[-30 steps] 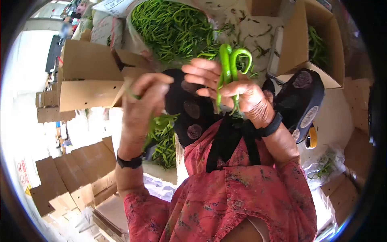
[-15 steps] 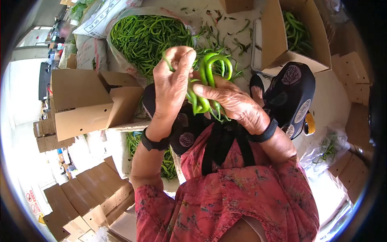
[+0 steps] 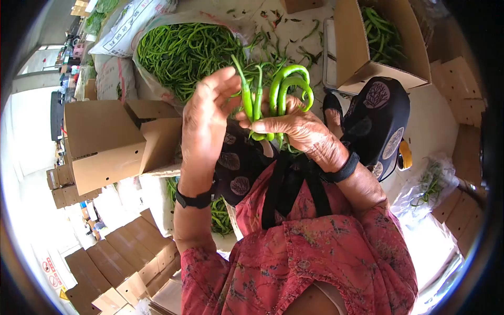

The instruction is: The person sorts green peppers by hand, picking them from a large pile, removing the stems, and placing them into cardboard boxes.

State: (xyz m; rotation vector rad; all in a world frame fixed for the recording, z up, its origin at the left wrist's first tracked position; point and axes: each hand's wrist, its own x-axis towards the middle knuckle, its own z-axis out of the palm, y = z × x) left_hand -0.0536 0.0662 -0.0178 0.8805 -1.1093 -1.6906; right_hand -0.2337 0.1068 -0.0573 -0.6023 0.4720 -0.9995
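Note:
My right hand (image 3: pixel 299 128) is closed around a small bunch of long green chili peppers (image 3: pixel 281 97), with the thumb pressed across them. Some peppers in the bunch curl over at the top, and two straighter ones stand up on its left side. My left hand (image 3: pixel 202 115) is raised just left of the bunch, fingers stretched and slightly blurred, beside the straighter peppers. Beyond my hands, a large open sack (image 3: pixel 142 63) is full of similar green peppers.
Loose peppers and scraps (image 3: pixel 273 47) lie on the floor ahead. An open carton (image 3: pixel 352 47) holding peppers stands at front right. Another open cardboard box (image 3: pixel 105 144) is at my left, with stacked cartons (image 3: pixel 126 247) behind it. A plastic bag (image 3: pixel 428 184) lies at right.
My left hand has come away from the bunch to the left, its fingers opening from a pinch. Two straighter peppers now stand upright in my right hand.

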